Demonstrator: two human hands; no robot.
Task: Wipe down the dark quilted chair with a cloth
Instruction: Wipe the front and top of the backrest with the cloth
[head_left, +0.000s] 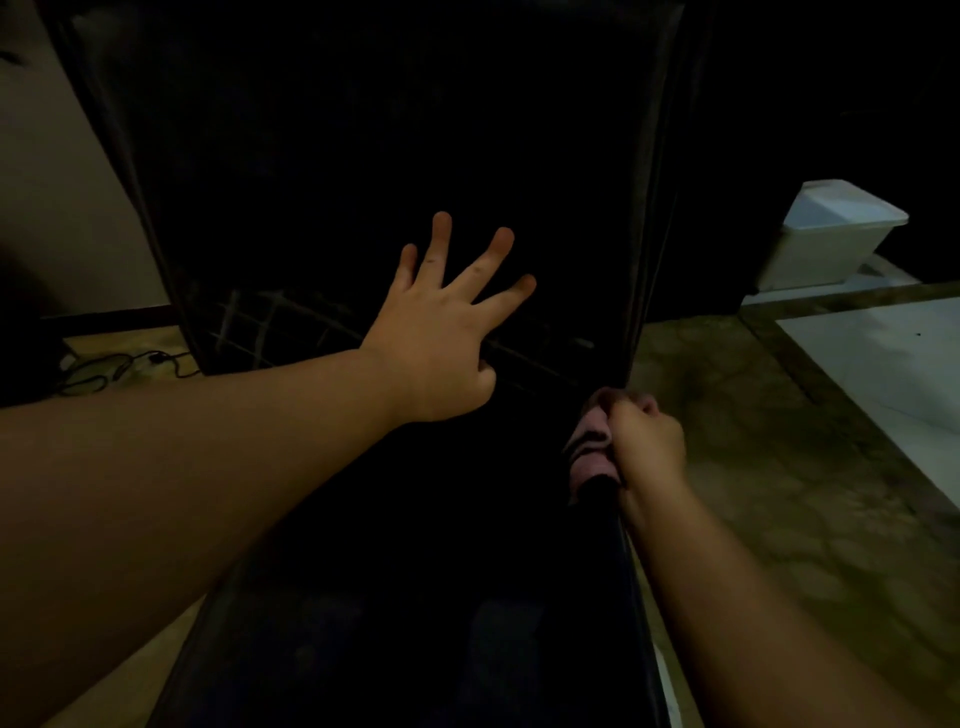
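The dark quilted chair (363, 156) fills the middle of the view, its backrest upright and its seat running toward me; faint quilt stitching shows low on the backrest. My left hand (441, 322) lies flat against the lower backrest with fingers spread. My right hand (644, 441) grips a bunched pink cloth (589, 441) and holds it against the chair's right edge, where backrest and seat meet. Much of the chair is lost in darkness.
A white lidded plastic box (831, 234) stands at the right on the floor. A pale tiled floor (753, 415) spreads to the right. A black cable (119, 364) lies coiled on the floor at left, below a beige wall (52, 182).
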